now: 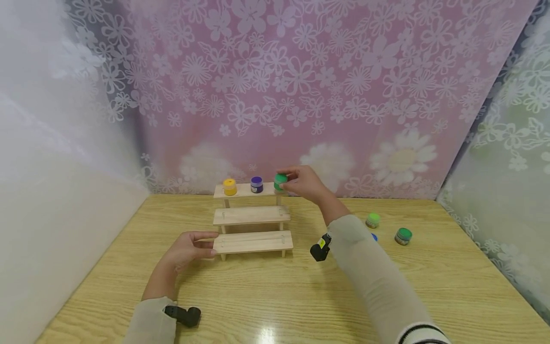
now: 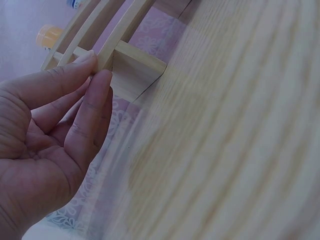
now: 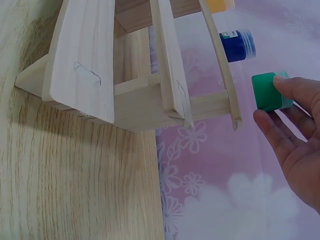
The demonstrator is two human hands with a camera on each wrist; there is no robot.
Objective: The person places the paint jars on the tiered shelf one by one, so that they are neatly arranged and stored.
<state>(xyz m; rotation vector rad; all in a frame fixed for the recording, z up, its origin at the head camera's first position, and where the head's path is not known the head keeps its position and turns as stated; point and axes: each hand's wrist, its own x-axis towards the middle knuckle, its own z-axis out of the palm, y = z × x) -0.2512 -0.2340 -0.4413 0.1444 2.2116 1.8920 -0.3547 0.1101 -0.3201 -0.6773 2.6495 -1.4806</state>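
Wood-grained tabletop (image 1: 266,291), pale yellow-brown, spreads beneath both hands, with a bright patch of light shining near its front edge. Behind it hangs a pink backdrop (image 1: 296,95) printed with white outlined flowers and, lower down, large pale daisies. A whitish side panel (image 1: 56,191) closes off the left, and a pale flowered panel (image 1: 520,167) the right.

On the tabletop stands a three-tiered wooden rack (image 1: 253,242), light and unpainted, its steps rising toward the backdrop. The person's left hand (image 1: 185,249) pinches the left end of the lowest step between thumb and fingers. The right hand (image 1: 304,183) reaches to the top step's right end, thumb and fingers gripping a green jar (image 1: 280,181); the right wrist view shows a slight gap between that jar and the board.

Along the same top step sit a yellow jar (image 1: 229,187) at the left and a purple jar (image 1: 256,185) near the middle, both upright. The two lower steps are bare. To the right of the rack, on the tabletop, are a light green jar (image 1: 373,220), a dark green jar (image 1: 403,236) and a blue item (image 1: 375,237) mostly hidden by the right sleeve (image 1: 374,272).
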